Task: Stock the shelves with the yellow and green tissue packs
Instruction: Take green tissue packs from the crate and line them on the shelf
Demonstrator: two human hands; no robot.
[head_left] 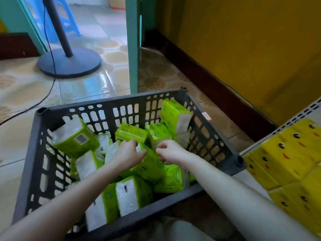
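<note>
Both hands are down in the dark crate on the floor, working at one green pack in the middle of the heap. The left hand has its fingers curled over the pack's far end. The right hand pinches its right edge with bent fingers. I'd judge this the pick-up step for the green stock, since yellow packs sit in rows on the shelf to the right. Next, the pack needs lifting clear of its neighbours and swinging right to the shelf. It lies tilted, printed face up, its long axis seemingly running far-left to near-right, though the hands hide much of it.
</note>
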